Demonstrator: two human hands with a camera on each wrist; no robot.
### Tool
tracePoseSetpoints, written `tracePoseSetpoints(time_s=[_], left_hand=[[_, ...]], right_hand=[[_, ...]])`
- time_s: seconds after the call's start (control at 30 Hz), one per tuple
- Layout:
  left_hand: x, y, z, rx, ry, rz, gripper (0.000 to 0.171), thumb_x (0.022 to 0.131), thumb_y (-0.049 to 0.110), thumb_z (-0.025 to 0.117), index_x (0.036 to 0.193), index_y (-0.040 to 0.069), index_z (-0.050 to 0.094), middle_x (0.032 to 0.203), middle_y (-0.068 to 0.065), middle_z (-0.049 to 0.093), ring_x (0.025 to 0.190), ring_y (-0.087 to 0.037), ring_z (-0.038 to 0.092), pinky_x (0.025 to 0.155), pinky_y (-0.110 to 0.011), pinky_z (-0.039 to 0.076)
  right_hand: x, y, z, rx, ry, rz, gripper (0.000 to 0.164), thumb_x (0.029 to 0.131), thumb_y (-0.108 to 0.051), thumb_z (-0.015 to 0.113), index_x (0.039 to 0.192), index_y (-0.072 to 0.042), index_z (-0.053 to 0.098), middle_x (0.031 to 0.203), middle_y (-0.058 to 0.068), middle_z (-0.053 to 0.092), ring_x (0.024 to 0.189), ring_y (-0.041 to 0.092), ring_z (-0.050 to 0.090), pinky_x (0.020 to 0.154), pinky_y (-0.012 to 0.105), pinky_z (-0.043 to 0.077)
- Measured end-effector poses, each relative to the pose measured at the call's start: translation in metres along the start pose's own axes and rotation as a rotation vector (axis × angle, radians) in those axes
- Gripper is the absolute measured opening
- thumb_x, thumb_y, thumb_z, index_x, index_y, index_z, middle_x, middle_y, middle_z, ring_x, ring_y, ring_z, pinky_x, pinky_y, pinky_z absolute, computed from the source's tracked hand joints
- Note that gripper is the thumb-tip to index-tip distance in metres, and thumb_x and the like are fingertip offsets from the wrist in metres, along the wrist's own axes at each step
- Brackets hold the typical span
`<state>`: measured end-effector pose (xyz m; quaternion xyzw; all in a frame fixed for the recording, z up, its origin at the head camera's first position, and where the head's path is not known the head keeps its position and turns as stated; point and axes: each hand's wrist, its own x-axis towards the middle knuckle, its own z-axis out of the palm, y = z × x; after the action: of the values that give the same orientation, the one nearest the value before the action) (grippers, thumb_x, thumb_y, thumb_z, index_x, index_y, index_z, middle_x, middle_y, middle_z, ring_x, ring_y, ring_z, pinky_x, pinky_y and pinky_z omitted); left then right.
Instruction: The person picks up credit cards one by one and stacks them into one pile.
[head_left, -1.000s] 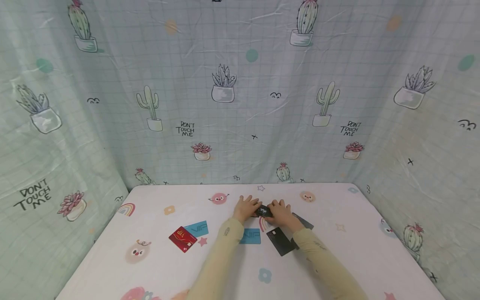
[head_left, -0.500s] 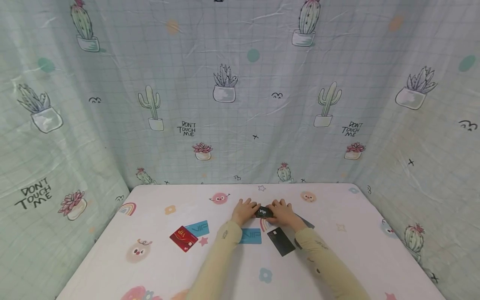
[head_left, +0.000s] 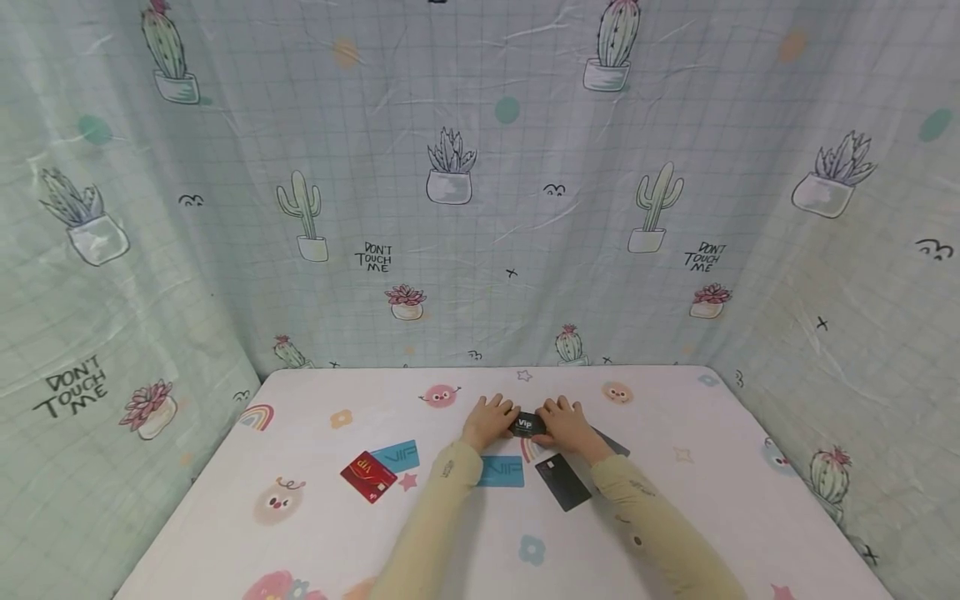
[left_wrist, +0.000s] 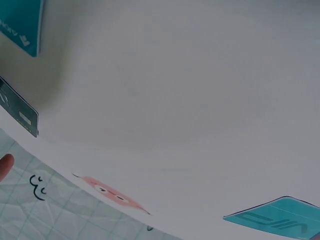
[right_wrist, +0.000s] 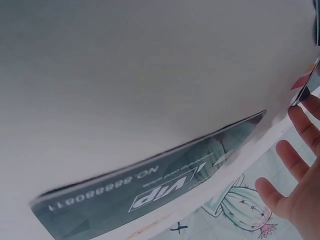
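Between my two hands, in the head view, is a black VIP card (head_left: 528, 423), lying toward the back of the table. The fingers of my left hand (head_left: 486, 422) curl at its left end. My right hand (head_left: 566, 425) grips the right end with bent fingers. The right wrist view has my right hand (right_wrist: 295, 175) at the right edge, with a fingertip right at a card's edge. In the left wrist view a dark card (left_wrist: 21, 111) and one fingertip (left_wrist: 5, 165) show at the left border; the rest of that hand is out of frame.
A blue VIP card (head_left: 501, 472) lies by the left forearm, and a black chip card (head_left: 563, 482) by the right. A grey VIP card (right_wrist: 150, 185) lies partly under the right arm. Further left, a red VIP card (head_left: 368, 477) overlaps another blue card (head_left: 396, 456).
The black VIP card has been turned slightly, so its lettering sits level. Both hands stay at its ends with only small finger shifts; the loose cards have not moved.
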<state>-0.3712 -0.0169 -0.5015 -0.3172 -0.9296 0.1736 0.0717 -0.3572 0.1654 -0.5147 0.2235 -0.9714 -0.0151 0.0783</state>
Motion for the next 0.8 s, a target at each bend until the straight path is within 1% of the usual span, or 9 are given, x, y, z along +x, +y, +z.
tracePoseSetpoints(time_s=[0.23,0.37,0.5,0.6,0.8], left_hand=[[-0.005,0.0001,-0.0028,0.0,0.028,0.011,0.049,0.085,0.045,0.049,0.13,0.025,0.043,0.124,0.004,0.05,0.118,-0.015,0.043,0.099,-0.036,0.037],[-0.0063,0.0006,-0.0014,-0.002,0.054,0.014,0.048,0.085,0.045,0.05,0.128,0.025,0.046,0.122,0.004,0.051,0.116,-0.015,0.045,0.097,-0.035,0.039],[-0.0065,0.0011,-0.0007,-0.002,0.056,0.008,0.047,0.085,0.045,0.05,0.128,0.025,0.045,0.123,0.005,0.051,0.116,-0.014,0.044,0.097,-0.036,0.039],[-0.0063,0.0013,-0.0001,-0.008,0.044,0.003,0.048,0.086,0.045,0.049,0.129,0.026,0.044,0.124,0.005,0.05,0.117,-0.014,0.043,0.099,-0.036,0.037],[-0.0066,0.0005,0.0003,-0.008,0.044,-0.003,0.05,0.086,0.045,0.049,0.131,0.026,0.042,0.125,0.005,0.049,0.12,-0.015,0.042,0.1,-0.038,0.036]], right_hand=[[-0.0003,-0.0019,-0.0022,0.034,0.025,-0.019,0.055,0.077,-0.053,0.058,0.106,-0.007,0.054,0.099,0.01,0.052,0.09,0.025,0.041,0.077,0.049,0.037],[0.0003,-0.002,-0.001,0.018,0.032,-0.018,0.056,0.076,-0.054,0.058,0.105,-0.007,0.054,0.099,0.009,0.052,0.09,0.024,0.041,0.077,0.048,0.037],[0.0013,-0.0022,-0.0001,0.01,0.035,-0.011,0.057,0.075,-0.055,0.058,0.106,-0.007,0.054,0.099,0.01,0.052,0.09,0.025,0.041,0.077,0.048,0.038],[0.0016,-0.0022,0.0007,0.013,0.032,-0.01,0.059,0.074,-0.055,0.059,0.107,-0.007,0.054,0.101,0.01,0.053,0.09,0.025,0.041,0.079,0.048,0.038],[0.0019,-0.0017,0.001,-0.004,0.052,-0.027,0.058,0.074,-0.054,0.06,0.106,-0.007,0.055,0.1,0.009,0.054,0.089,0.023,0.041,0.079,0.048,0.038]])
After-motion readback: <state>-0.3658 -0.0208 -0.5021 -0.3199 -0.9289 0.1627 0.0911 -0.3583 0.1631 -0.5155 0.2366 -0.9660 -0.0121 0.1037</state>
